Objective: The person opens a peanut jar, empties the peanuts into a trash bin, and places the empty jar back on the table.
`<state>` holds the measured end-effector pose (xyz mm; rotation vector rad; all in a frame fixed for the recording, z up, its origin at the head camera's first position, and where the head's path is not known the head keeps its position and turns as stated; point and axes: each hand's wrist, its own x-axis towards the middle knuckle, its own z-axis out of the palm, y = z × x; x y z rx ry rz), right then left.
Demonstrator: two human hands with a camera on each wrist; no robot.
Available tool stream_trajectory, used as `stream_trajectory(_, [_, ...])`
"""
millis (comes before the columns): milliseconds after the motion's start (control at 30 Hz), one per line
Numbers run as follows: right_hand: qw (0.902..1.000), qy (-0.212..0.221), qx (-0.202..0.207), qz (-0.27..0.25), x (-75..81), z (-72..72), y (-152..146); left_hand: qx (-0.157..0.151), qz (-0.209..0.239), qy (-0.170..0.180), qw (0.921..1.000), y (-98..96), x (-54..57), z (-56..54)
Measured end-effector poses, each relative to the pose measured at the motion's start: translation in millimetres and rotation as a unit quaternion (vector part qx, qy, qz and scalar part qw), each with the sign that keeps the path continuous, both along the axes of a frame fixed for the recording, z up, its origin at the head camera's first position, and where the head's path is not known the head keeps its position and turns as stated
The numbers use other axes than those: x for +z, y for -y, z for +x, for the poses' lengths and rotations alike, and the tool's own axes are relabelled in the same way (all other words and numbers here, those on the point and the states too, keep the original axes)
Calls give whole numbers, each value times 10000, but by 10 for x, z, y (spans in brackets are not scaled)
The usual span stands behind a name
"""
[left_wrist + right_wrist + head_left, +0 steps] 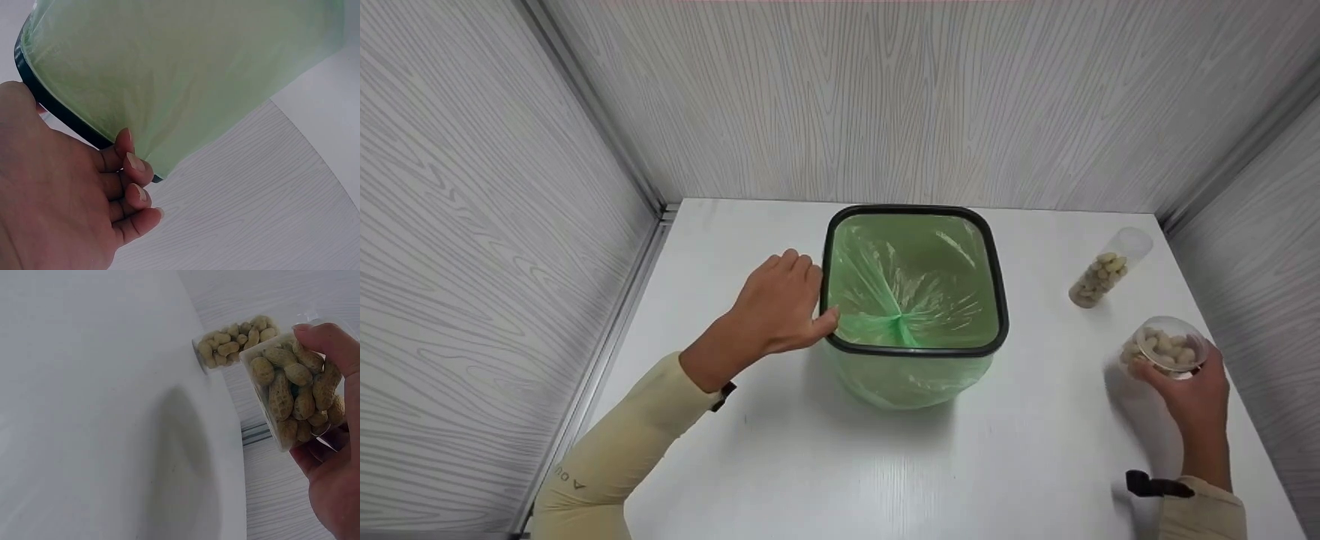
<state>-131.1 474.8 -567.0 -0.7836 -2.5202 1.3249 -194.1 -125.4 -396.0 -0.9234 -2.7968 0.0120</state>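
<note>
A trash bin (911, 386) with a black rim (1003, 300) and a green plastic liner (937, 277) stands mid-table. My left hand (780, 304) grips the rim at its left side, thumb over the edge; in the left wrist view its fingers (138, 194) curl by the rim and liner. Off to the right, my right hand (1196, 394) holds a clear container of unshelled peanuts (1166, 349), thumb on one side and fingers around the other. The right wrist view shows this peanut container (292, 391) raised above the table, full of nuts.
A taller clear cylinder (1099, 277), partly filled with peanuts, stands at the back right of the white table (735, 450). Wood-grain panels (885, 97) rise along the back and both sides.
</note>
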Motion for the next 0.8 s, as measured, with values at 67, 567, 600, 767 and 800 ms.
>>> stream_trajectory(67, [9999,-111,67,92,76,-9,35,21,-29,31,10000,0,1,0])
stream_trajectory(567, [9867,-1340,425,812,525,-123,344,69,-110,152,9998,4,-4,-11])
stream_trajectory(600, [9860,-1361,451,847,544,-134,356,70,-108,148,9998,6,-3,-10])
stream_trajectory(767, [9823,-1515,570,946,617,-173,411,91,-127,235,9996,4,19,0])
stream_trajectory(800, [9801,-1627,623,957,626,-180,420,95,-132,254,9995,3,23,2])
